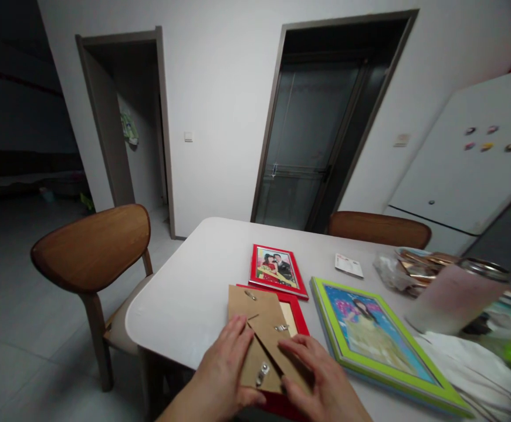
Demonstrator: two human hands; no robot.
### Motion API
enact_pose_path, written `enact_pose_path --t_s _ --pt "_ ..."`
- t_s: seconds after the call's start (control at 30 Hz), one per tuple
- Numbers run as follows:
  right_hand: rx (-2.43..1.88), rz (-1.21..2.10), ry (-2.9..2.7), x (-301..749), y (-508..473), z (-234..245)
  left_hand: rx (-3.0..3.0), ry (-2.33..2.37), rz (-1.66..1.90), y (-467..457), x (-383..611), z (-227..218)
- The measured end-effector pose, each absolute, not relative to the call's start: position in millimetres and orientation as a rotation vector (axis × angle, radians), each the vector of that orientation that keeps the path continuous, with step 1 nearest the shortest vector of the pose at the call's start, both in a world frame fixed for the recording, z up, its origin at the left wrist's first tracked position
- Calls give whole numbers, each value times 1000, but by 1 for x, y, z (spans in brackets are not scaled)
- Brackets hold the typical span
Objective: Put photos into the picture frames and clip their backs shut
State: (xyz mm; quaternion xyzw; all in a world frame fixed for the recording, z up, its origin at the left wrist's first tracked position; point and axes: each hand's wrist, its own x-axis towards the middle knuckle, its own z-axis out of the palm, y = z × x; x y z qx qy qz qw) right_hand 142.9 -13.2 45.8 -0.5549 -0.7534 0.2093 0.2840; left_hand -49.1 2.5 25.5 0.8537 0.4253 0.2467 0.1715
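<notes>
A brown photo frame backing board [264,316] with metal hangers and a cut flap lies at the near edge of the table, askew over a red picture frame [299,319]. My left hand [226,372] grips the board's left side, thumb at the lower edge. From the right, my right hand [317,378] holds the board with bent fingers near the flap. Beyond it lies another red frame [299,280] with a photo of a couple. A larger green frame [325,310] with a photo of a person in a yellow dress lies right of my right hand.
A pinkish tumbler [451,299], a clear plastic bag [391,272] and white sheets [470,357] crowd the table's right side. A small white card [348,265] lies behind the green frame. Wooden chairs stand at left [94,249] and at the far side [381,230].
</notes>
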Motion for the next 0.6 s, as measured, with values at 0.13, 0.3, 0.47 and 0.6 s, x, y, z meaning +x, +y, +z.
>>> enact_pose_path --t_s 0.13,0.3,0.47,0.6 --pt "-1643 482 -1999 170 -14 17 2323 1204 632 7 -20 11" --pt "-1658 273 -1995 169 -7 -6 2291 1248 682 6 -21 7" --pt "-1585 81 -2102 167 -6 -10 2381 1279 602 2 -28 13" --pt "-1535 138 -2180 172 3 -2 2462 1186 612 -2 -35 7"
